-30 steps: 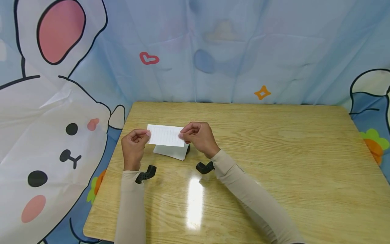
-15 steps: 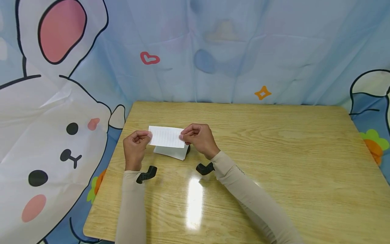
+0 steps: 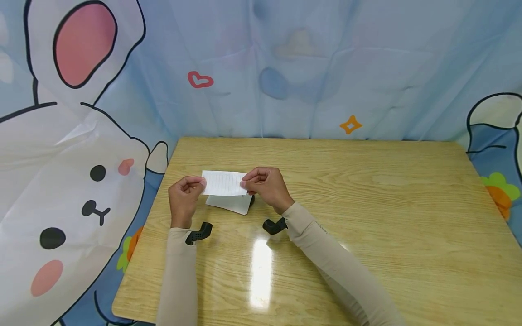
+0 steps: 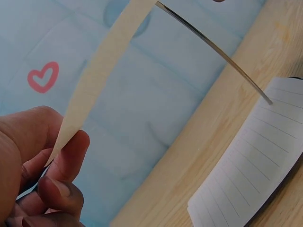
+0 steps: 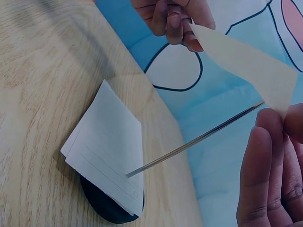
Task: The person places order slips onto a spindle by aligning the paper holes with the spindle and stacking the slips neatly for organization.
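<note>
A white lined paper slip (image 3: pixel 223 183) is stretched between both hands. My left hand (image 3: pixel 185 197) pinches its left end between thumb and fingers; my right hand (image 3: pixel 267 185) pinches the right end. Below it stands a bill spike, its thin metal rod (image 5: pixel 194 142) rising from a black round base (image 5: pixel 106 203). A few lined slips (image 5: pixel 111 146) are threaded on the rod, low down by the base. In both wrist views the rod's tip meets the held slip near the right-hand end; whether it has pierced the paper I cannot tell.
The wooden table (image 3: pixel 367 203) carries the spike toward its left side. Behind it hangs a blue cartoon curtain (image 3: pixel 306 68) with a large rabbit at the left. A black wrist-camera mount (image 3: pixel 199 233) juts inward from the left sleeve, another (image 3: pixel 274 226) from the right.
The left hand has shifted slightly right and down, taking its end of the slip along. The right hand has sunk a little. The spike and its slips stay put.
</note>
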Tool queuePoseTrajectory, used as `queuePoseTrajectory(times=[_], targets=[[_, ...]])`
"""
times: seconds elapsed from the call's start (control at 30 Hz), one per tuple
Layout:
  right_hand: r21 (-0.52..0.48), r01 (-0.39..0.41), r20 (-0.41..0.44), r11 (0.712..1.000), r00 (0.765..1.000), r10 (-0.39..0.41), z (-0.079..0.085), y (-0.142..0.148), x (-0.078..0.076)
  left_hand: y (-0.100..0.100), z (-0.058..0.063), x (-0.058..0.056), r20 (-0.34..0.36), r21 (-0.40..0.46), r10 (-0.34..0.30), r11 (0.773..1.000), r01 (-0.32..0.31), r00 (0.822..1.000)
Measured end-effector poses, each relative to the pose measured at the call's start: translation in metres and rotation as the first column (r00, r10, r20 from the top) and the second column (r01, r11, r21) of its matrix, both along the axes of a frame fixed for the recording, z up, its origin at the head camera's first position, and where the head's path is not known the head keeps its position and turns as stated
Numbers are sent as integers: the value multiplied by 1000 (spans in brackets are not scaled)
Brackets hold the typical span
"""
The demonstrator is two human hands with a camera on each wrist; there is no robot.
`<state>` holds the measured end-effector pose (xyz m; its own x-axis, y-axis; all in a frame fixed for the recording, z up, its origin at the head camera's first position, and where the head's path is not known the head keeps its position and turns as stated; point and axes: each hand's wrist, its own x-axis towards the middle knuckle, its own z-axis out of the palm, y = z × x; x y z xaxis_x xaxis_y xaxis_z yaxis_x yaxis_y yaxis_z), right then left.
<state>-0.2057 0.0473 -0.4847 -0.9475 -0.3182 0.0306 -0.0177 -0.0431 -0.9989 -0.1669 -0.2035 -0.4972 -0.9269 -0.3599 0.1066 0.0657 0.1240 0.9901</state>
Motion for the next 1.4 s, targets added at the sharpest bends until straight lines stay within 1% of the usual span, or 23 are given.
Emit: queuePoseTrajectory(times=[0.2, 0.33, 0.43, 0.6, 0.67, 0.73, 0.83, 1.03, 1.2, 1.4], targets=[[-25, -1, 23, 1000, 1000, 2, -2, 0, 0, 1, -2, -1, 5, -4, 4, 1000, -4, 1000], [-32, 3, 19, 999, 1000, -3, -3, 1, 0, 3, -3, -1, 11, 0, -1, 1000, 1, 1000], [-2, 19, 10, 1000, 1000, -19, -7, 1, 0, 3, -5, -1, 9, 1, 0, 1000, 0, 1000], [69, 44, 50, 997, 998, -48, -23, 3, 2, 3, -13, 0, 36, 0, 3, 1000, -3, 999], [73, 45, 57, 996, 997, -49, -28, 4, 2, 3, -15, 0, 44, -5, -1, 1000, 1, 999], [79, 48, 41, 996, 998, -51, -32, 4, 2, 3, -17, -1, 48, -10, -6, 1000, 7, 999], [85, 52, 26, 995, 998, -54, -33, 3, 2, 3, -20, -2, 60, -20, 2, 1000, -1, 998], [122, 58, 50, 991, 997, -65, -34, 2, 4, 2, -25, -2, 104, -20, -3, 1000, 6, 995], [139, 65, 46, 988, 996, -73, -40, 1, 3, 1, -30, -3, 107, -26, -7, 1000, 10, 994], [169, 81, 31, 982, 996, -87, -45, 0, 3, 0, -35, -3, 119, -20, -5, 1000, 7, 993]])
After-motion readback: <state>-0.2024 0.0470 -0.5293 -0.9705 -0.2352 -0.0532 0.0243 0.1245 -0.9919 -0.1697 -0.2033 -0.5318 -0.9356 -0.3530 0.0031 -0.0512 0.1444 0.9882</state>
